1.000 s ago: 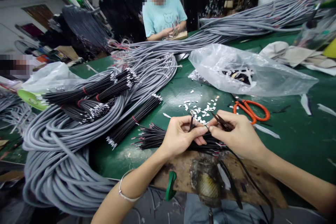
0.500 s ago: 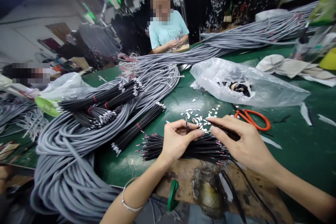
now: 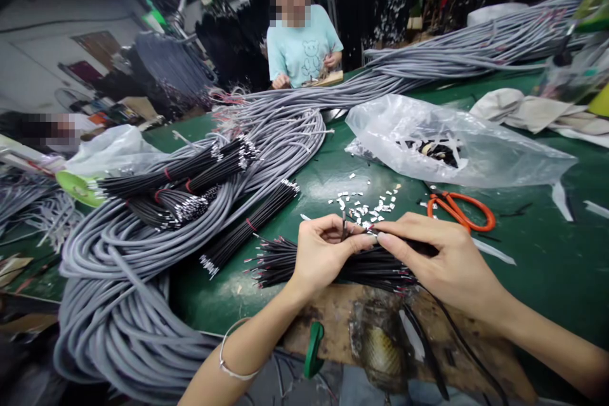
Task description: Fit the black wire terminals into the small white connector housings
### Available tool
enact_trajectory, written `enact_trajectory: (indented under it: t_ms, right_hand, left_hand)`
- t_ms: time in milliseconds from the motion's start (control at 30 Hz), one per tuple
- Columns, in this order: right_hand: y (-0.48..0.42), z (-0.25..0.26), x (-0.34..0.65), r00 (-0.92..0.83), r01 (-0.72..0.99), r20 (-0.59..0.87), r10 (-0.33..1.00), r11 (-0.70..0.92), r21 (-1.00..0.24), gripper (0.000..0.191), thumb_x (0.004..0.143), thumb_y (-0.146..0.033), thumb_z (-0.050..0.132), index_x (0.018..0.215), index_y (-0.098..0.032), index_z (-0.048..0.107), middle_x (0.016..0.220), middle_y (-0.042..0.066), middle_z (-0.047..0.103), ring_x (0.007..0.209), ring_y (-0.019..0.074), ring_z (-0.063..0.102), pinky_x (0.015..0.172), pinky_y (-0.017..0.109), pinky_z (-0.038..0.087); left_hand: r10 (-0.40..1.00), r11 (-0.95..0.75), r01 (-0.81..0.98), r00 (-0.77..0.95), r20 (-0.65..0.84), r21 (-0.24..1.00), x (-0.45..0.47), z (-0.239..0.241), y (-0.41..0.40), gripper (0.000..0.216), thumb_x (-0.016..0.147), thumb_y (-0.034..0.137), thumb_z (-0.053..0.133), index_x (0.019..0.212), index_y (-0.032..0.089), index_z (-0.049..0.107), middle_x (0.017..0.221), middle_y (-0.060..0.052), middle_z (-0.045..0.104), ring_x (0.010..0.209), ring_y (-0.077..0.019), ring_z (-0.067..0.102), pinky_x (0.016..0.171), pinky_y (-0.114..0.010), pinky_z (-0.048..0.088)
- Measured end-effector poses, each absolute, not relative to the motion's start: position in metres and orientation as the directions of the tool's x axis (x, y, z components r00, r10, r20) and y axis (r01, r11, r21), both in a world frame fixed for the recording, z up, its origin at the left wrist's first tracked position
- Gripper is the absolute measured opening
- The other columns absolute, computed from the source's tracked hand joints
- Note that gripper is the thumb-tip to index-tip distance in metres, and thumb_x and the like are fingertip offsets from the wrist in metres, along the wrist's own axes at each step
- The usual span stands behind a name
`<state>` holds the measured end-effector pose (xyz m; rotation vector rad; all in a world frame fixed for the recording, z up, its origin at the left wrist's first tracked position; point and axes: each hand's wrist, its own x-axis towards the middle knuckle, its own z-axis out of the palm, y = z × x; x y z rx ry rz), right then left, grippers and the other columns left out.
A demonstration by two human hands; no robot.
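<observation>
The left hand (image 3: 328,250) is curled, thumb and forefinger tips nearly together in a pinch, with a thin dark piece (image 3: 343,228) standing up between its fingers. The right hand (image 3: 432,247) is bent over a dark slender thing (image 3: 421,246), thumb and forefinger drawn close; its grip hides most of that thing, so I cannot tell what it is. The two sets of fingertips all but meet, and what lies between them is too small to make out.

Below both hands, the loose black wires (image 3: 276,260) lie along the table (image 3: 547,260), close to its near edge and just beyond the wooden board (image 3: 328,304). White bits (image 3: 366,206) are scattered just past the fingertips, toward the far edge.

The step in hand looks like close fingertip work on the end of one wire; the next move seems to call for a steady left pinch and a small, exact right-hand motion.
</observation>
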<state>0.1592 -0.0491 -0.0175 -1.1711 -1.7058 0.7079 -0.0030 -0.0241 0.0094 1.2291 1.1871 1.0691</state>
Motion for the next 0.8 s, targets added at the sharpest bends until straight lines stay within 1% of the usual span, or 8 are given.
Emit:
enact_trajectory:
  t_ms: [100, 233, 367, 467, 533, 633, 733, 800]
  right_hand:
    - [-0.049, -0.018, 0.159, -0.117, 0.396, 0.351, 0.929, 0.368, -0.842, 0.019, 0.085, -0.027, 0.057, 0.096, -0.021, 0.071, 0.079, 0.0, 0.067, 0.069, 0.0123, 0.06, 0.062, 0.026, 0.045]
    - [-0.05, -0.018, 0.158, -0.099, 0.404, 0.357, 0.929, 0.366, -0.838, 0.018, 0.085, -0.026, 0.057, 0.093, -0.02, 0.071, 0.079, 0.001, 0.067, 0.07, 0.0127, 0.06, 0.063, 0.027, 0.045]
    - [-0.049, -0.017, 0.159, -0.104, 0.404, 0.387, 0.916, 0.395, -0.825, 0.018, 0.084, -0.026, 0.058, 0.092, -0.019, 0.072, 0.078, 0.002, 0.068, 0.069, 0.0127, 0.06, 0.063, 0.026, 0.045]
    - [-0.048, -0.016, 0.161, -0.107, 0.413, 0.389, 0.915, 0.397, -0.82, 0.017, 0.084, -0.027, 0.057, 0.09, -0.02, 0.072, 0.075, 0.002, 0.067, 0.066, 0.0129, 0.059, 0.061, 0.026, 0.046]
    - [-0.048, -0.014, 0.163, -0.076, 0.425, 0.381, 0.921, 0.376, -0.823, 0.018, 0.083, -0.03, 0.059, 0.09, -0.02, 0.072, 0.075, 0.002, 0.067, 0.065, 0.0135, 0.059, 0.058, 0.026, 0.046]
    - [-0.049, -0.013, 0.163, -0.04, 0.397, 0.374, 0.927, 0.358, -0.845, 0.018, 0.077, -0.032, 0.065, 0.089, -0.019, 0.072, 0.076, 0.003, 0.067, 0.064, 0.0143, 0.059, 0.053, 0.025, 0.045]
    - [-0.051, -0.015, 0.162, -0.092, 0.333, 0.405, 0.91, 0.412, -0.848, 0.013, 0.076, -0.02, 0.064, 0.087, -0.021, 0.072, 0.067, 0.0, 0.065, 0.056, 0.0116, 0.056, 0.049, 0.023, 0.043]
    - [-0.052, -0.017, 0.16, -0.103, 0.324, 0.451, 0.886, 0.459, -0.827, 0.018, 0.075, -0.011, 0.062, 0.085, -0.021, 0.072, 0.066, -0.001, 0.065, 0.055, 0.0102, 0.055, 0.05, 0.022, 0.042]
  left_hand:
    - [0.986, 0.079, 0.038, 0.142, -0.084, 0.996, -0.004, 0.007, -0.023, 0.019, 0.053, 0.02, 0.083, 0.059, 0.011, 0.067, 0.054, 0.0, 0.067, 0.049, -0.0093, 0.061, 0.05, -0.016, 0.052]
    - [0.962, 0.098, 0.04, 0.251, -0.105, 0.994, -0.009, 0.005, -0.021, 0.018, 0.065, 0.024, 0.077, 0.068, 0.01, 0.067, 0.058, -0.003, 0.068, 0.053, -0.0121, 0.065, 0.054, -0.019, 0.054]
    - [0.913, 0.137, 0.027, 0.385, -0.137, 0.99, -0.014, 0.006, -0.019, 0.028, 0.07, 0.035, 0.073, 0.073, 0.009, 0.063, 0.058, -0.005, 0.067, 0.055, -0.0168, 0.067, 0.054, -0.023, 0.055]
    - [0.869, 0.17, 0.046, 0.465, -0.172, 0.984, -0.015, 0.01, -0.018, 0.033, 0.072, 0.041, 0.07, 0.071, 0.009, 0.061, 0.053, -0.004, 0.065, 0.05, -0.016, 0.065, 0.05, -0.023, 0.053]
    - [0.859, 0.183, 0.063, 0.475, -0.19, 0.981, -0.014, 0.013, -0.018, 0.035, 0.071, 0.043, 0.069, 0.068, 0.009, 0.061, 0.052, -0.004, 0.063, 0.047, -0.014, 0.063, 0.047, -0.021, 0.051]
    - [0.864, 0.194, 0.069, 0.46, -0.204, 0.979, -0.012, 0.014, -0.019, 0.036, 0.069, 0.043, 0.072, 0.07, 0.008, 0.062, 0.054, -0.005, 0.064, 0.046, -0.0127, 0.062, 0.048, -0.021, 0.052]
    - [0.871, 0.175, 0.061, 0.455, -0.183, 0.983, -0.01, 0.011, -0.022, 0.033, 0.069, 0.04, 0.072, 0.072, 0.008, 0.064, 0.059, -0.005, 0.065, 0.051, -0.0131, 0.064, 0.052, -0.021, 0.054]
    - [0.89, 0.15, 0.068, 0.426, -0.165, 0.986, -0.009, 0.008, -0.025, 0.03, 0.07, 0.037, 0.072, 0.073, 0.008, 0.065, 0.059, -0.006, 0.066, 0.053, -0.0132, 0.065, 0.053, -0.021, 0.054]
